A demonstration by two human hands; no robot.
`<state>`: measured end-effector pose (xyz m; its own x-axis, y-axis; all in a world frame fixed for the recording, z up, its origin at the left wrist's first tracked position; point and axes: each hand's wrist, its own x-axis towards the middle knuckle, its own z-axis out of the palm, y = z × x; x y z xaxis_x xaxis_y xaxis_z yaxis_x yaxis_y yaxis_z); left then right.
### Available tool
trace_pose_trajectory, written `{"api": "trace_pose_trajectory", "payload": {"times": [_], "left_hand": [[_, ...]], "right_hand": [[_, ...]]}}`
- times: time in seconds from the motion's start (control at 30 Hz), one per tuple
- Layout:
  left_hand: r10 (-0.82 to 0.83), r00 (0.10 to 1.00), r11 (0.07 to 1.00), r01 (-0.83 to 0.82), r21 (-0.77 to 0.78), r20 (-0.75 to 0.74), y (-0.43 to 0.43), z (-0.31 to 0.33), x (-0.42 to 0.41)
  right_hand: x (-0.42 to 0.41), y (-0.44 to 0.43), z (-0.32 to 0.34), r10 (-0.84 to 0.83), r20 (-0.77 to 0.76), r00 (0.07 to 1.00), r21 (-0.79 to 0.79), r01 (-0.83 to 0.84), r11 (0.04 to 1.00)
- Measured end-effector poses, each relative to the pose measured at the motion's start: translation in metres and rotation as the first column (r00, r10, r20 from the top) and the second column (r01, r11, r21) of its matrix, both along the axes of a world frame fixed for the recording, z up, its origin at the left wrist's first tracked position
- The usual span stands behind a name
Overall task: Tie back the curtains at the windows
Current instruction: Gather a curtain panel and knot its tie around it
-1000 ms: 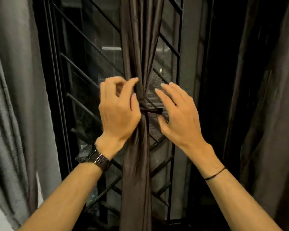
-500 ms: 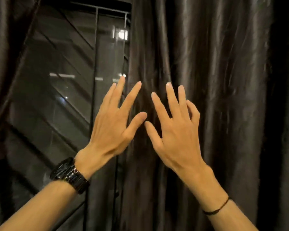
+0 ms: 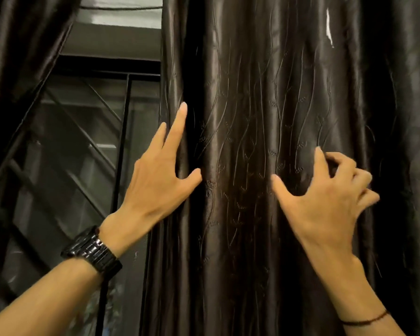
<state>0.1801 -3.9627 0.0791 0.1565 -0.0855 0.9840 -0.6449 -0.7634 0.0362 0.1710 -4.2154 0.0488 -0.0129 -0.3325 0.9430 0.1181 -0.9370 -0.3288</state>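
– Left hand [image 3: 155, 180]?
– It lay spread against the curtain [image 3: 252, 117], at its left edge, mid-frame.
– Right hand [image 3: 325, 197]?
– Right of centre, its fingers were curled into the folds; blur hid any grip.

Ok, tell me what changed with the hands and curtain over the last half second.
The hands drew apart: the right hand shifted right across the curtain and curled its spread fingers into the folds, though whether it actually grips is unclear. The left hand stays at the curtain's left edge, fingers straight. The curtain still hangs loose and untied.
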Motion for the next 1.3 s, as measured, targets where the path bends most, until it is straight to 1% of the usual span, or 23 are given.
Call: {"api": "trace_pose_trajectory", "payload": {"times": [0.13,0.2,0.27,0.37,0.47,0.53,0.6,0.67,0.7,0.73,0.8,0.87,0.9,0.93,1.0,1.03,1.07,1.1,1.13,1.17,1.2,1.23,1.3], "left_hand": [[0.092,0.996,0.996,-0.092,-0.02,-0.016,0.006,0.011,-0.005],[0.073,0.996,0.995,-0.076,-0.066,-0.059,0.013,0.015,-0.004],[-0.003,0.995,0.996,-0.006,-0.092,-0.099,0.022,0.018,-0.003],[-0.115,0.987,0.99,0.106,-0.091,-0.111,0.038,0.019,-0.004],[-0.119,0.99,0.991,0.114,-0.071,-0.069,0.059,0.017,-0.006],[-0.084,0.995,0.993,0.08,-0.084,-0.055,0.077,0.017,-0.005],[-0.031,0.999,0.993,0.029,-0.111,-0.013,0.097,0.017,-0.005],[-0.063,0.998,0.989,0.063,-0.132,0.001,0.113,0.012,-0.005],[-0.101,0.995,0.985,0.099,-0.138,-0.008,0.116,0.008,-0.006],[-0.124,0.992,0.983,0.12,-0.141,-0.017,0.119,0.004,-0.007],[-0.145,0.989,0.982,0.141,-0.123,-0.022,0.12,-0.001,-0.007],[-0.133,0.991,0.988,0.133,-0.084,-0.004,0.118,-0.004,-0.008],[-0.151,0.989,0.986,0.15,-0.073,-0.008,0.115,-0.004,-0.009],[-0.217,0.976,0.974,0.214,-0.079,-0.031,0.112,-0.003,-0.01],[-0.398,0.914,0.913,0.387,-0.128,-0.075,0.104,-0.001,-0.012],[-0.463,0.882,0.88,0.445,-0.165,-0.09,0.099,0.0,-0.011],[-0.508,0.854,0.854,0.483,-0.191,-0.11,0.093,0.001,-0.011],[-0.532,0.837,0.841,0.503,-0.201,-0.13,0.087,0.001,-0.011],[-0.537,0.83,0.839,0.509,-0.192,-0.149,0.079,-0.001,-0.012],[-0.532,0.83,0.844,0.507,-0.172,-0.164,0.071,-0.004,-0.013],[-0.52,0.836,0.853,0.497,-0.16,-0.173,0.064,-0.008,-0.012],[-0.508,0.843,0.86,0.484,-0.16,-0.178,0.057,-0.013,-0.009],[-0.498,0.85,0.864,0.469,-0.183,-0.174,0.048,-0.021,-0.001]], "right_hand": [[0.0,-0.008,0.017,0.027,0.016,1.0,0.125,-0.029,0.992],[0.001,-0.012,0.024,0.081,0.007,0.997,0.181,-0.081,0.98],[0.007,-0.016,0.028,0.136,-0.004,0.991,0.188,-0.133,0.973],[0.022,-0.001,0.033,0.166,-0.011,0.986,0.058,-0.166,0.984],[0.038,0.059,0.049,0.268,-0.075,0.96,-0.007,-0.269,0.963],[0.04,0.124,0.063,0.43,-0.062,0.901,-0.116,-0.435,0.893],[0.031,0.195,0.069,0.572,-0.115,0.812,-0.29,-0.578,0.763],[0.017,0.242,0.065,0.622,-0.226,0.75,-0.362,-0.657,0.661],[0.011,0.252,0.062,0.629,-0.245,0.738,-0.365,-0.671,0.645],[0.008,0.255,0.057,0.629,-0.248,0.737,-0.351,-0.674,0.65],[0.011,0.245,0.043,0.581,-0.207,0.787,-0.349,-0.614,0.708],[0.01,0.223,0.024,0.511,-0.087,0.855,-0.376,-0.504,0.778],[0.007,0.209,0.015,0.499,0.007,0.867,-0.367,-0.462,0.808],[0.004,0.194,0.009,0.504,0.113,0.856,-0.332,-0.446,0.831],[-0.004,0.157,-0.004,0.459,0.3,0.836,-0.211,-0.411,0.887],[-0.006,0.138,-0.007,0.413,0.344,0.843,-0.122,-0.396,0.91],[-0.009,0.119,-0.009,0.381,0.338,0.861,-0.023,-0.397,0.917],[-0.009,0.103,-0.011,0.398,0.282,0.873,0.066,-0.431,0.9],[-0.007,0.091,-0.013,0.475,0.193,0.859,0.133,-0.502,0.855],[-0.007,0.084,-0.015,0.589,0.101,0.802,0.177,-0.597,0.783],[-0.003,0.081,-0.017,0.682,0.023,0.731,0.195,-0.672,0.714],[-0.001,0.08,-0.021,0.73,-0.045,0.682,0.181,-0.713,0.677],[0.007,0.085,-0.027,0.733,-0.113,0.67,0.138,-0.72,0.68]]}}
